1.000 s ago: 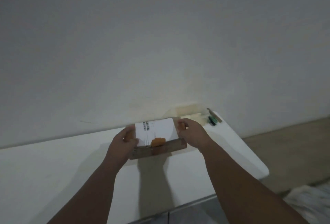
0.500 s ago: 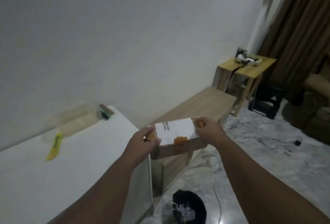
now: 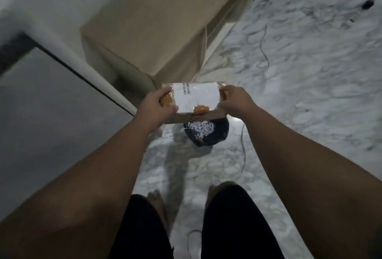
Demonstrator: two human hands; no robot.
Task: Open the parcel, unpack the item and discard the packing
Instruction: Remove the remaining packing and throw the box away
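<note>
Parcel: a flat brown cardboard box (image 3: 196, 101), held in the air at the centre of the frame between my two hands, its top face turned up towards me and its flaps shut
Label: a white shipping label (image 3: 198, 94) covers most of the top face; the print on it is too blurred to read
Tape: an orange patch (image 3: 201, 110) sits on the near edge of the label, and another orange patch (image 3: 167, 99) shows by my left thumb
Left hand: my left hand (image 3: 156, 107) grips the left end of the parcel, thumb on top and fingers curled around the side
Right hand: my right hand (image 3: 237, 101) grips the right end the same way, thumb lying along the near top edge
Bin: a black bin (image 3: 215, 137) stands on the floor just below the parcel in the frame; the parcel's near edge overlaps its far rim, and I cannot tell how high above it I am holding the box
Bin contents: white shredded paper (image 3: 201, 129) lies inside
Floor: pale marbled floor (image 3: 310, 97), with a thin cable (image 3: 242, 151) running past the bin on its right
Worktop: a pale worktop (image 3: 51, 114) fills the left of the frame, blurred
Bench: a low wooden bench (image 3: 165, 21) stands in the upper centre
Me: my legs in dark shorts (image 3: 233, 227) and a bare foot (image 3: 156, 200) show at the bottom
</note>
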